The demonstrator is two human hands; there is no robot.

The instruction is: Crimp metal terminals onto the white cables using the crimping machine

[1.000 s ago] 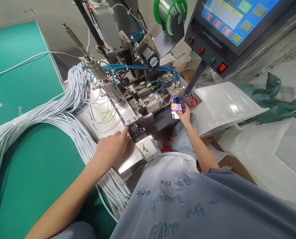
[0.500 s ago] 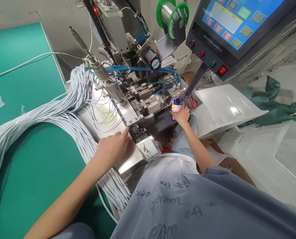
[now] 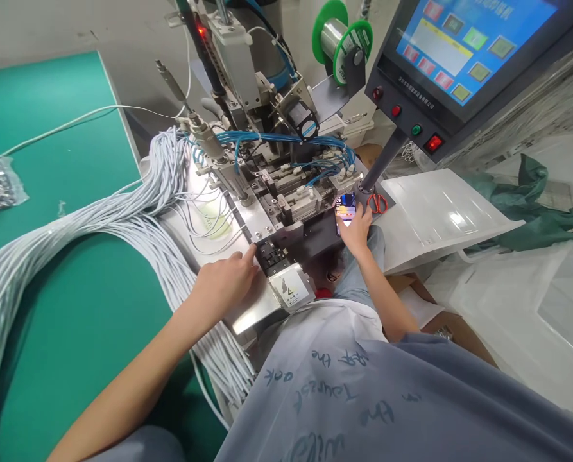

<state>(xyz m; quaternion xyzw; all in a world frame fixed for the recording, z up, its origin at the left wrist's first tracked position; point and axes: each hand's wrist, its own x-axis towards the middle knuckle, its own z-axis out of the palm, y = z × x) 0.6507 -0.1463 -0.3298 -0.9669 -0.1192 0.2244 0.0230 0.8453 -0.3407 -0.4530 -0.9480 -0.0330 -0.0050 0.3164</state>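
Phone [image 3: 346,204] lies screen-up, lit, at the dark front edge of the machine [image 3: 286,192], just beside the red scissors [image 3: 377,203]. Right hand [image 3: 357,232] spread across its lower part, thumb over the glass, fingers toward the far side; whether it grips or only touches, cannot tell. Risk, as I judge it: a sideways push could tip the phone off the edge toward the lap, or nudge the scissors. Left hand [image 3: 226,281]: index finger out to the corner of the metal plate [image 3: 257,221], other fingers curled, nothing seen in them, palm hidden. The black block [image 3: 273,255] sits close to that fingertip; if its parts move while attention is on the phone, a pinch seems possible. Further out, thin wires [image 3: 213,212] and the cable bundle [image 3: 168,170] lie near the left forearm; a careless sweep could snag them.
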